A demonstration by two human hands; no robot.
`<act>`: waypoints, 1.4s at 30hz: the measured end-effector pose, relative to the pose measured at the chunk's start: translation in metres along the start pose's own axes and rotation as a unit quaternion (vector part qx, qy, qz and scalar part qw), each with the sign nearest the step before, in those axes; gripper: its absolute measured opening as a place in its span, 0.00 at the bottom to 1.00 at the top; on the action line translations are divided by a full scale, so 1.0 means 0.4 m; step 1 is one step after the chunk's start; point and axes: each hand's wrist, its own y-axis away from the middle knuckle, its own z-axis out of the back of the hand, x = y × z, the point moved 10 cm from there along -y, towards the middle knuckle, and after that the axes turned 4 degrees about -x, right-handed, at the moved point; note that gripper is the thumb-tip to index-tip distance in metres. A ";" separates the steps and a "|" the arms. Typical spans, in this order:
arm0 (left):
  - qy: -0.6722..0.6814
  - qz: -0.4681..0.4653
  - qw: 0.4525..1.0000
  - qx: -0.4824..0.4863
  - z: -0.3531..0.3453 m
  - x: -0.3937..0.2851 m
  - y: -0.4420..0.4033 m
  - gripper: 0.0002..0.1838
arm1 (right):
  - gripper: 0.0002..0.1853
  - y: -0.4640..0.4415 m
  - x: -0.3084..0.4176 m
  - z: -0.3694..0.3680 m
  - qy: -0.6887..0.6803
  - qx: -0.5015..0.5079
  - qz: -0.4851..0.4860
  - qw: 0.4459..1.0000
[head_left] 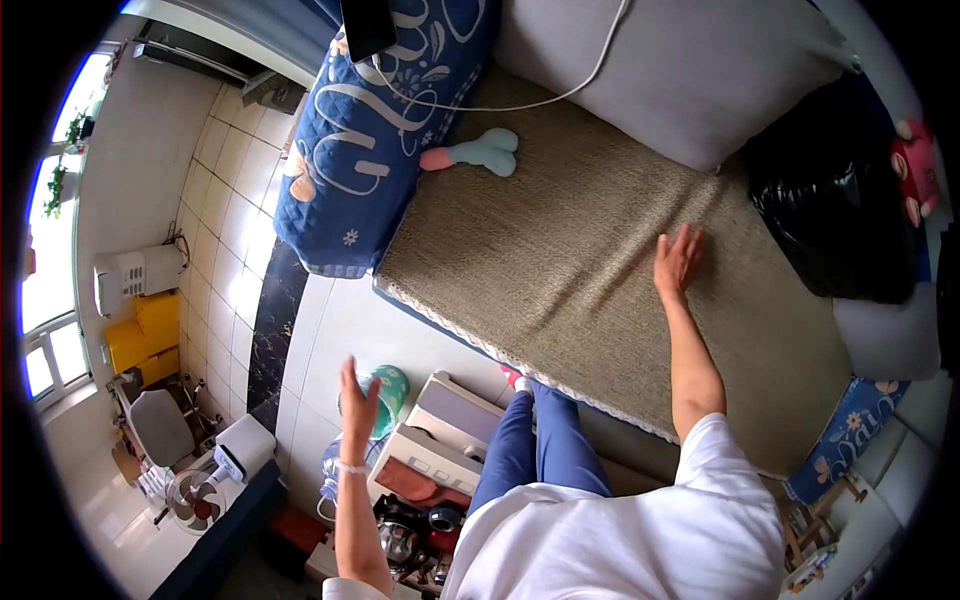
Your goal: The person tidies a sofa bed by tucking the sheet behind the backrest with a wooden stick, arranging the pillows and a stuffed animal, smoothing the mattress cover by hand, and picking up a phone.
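My right hand (680,260) is over the brown woven seat cover (480,240) of a sofa, fingers stretched out and holding nothing; whether it touches the cloth I cannot tell. Long wrinkles (610,280) run across the cover beside this hand. My left hand (358,398) is held out over the floor side, open, with a band on the wrist. Below or behind it stands a green patterned bin (392,398). A soft toy (485,152) in light blue and pink lies on the cover near the blue armrest cover (345,160).
A grey cushion (670,70) leans at the sofa's back, with a black plastic bag (840,220) to its right. A white cable (520,107) runs from a dark phone (368,28). Close to my legs is a drawer cabinet (450,420). A fan (195,500) stands at left.
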 end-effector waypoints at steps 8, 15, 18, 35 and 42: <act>-0.200 -0.093 0.966 -0.136 0.263 -0.445 -0.592 0.53 | 0.37 0.426 0.681 -0.121 -0.100 0.247 0.351 0.898; -0.246 0.082 0.966 0.000 0.112 -0.433 -0.776 0.72 | 0.28 0.233 0.893 -0.019 -0.327 0.184 0.321 0.870; -0.238 0.067 0.969 0.016 0.102 -0.404 -0.800 0.71 | 0.27 0.091 0.958 -0.155 -0.417 0.304 0.097 0.851; -0.213 0.060 0.975 0.028 0.112 -0.406 -0.792 0.67 | 0.02 -0.131 0.935 -0.372 -0.552 0.163 -0.137 0.806; -0.216 0.058 0.974 0.032 0.106 -0.402 -0.795 0.67 | 0.13 -0.309 0.998 -0.172 -0.170 -0.009 0.228 0.959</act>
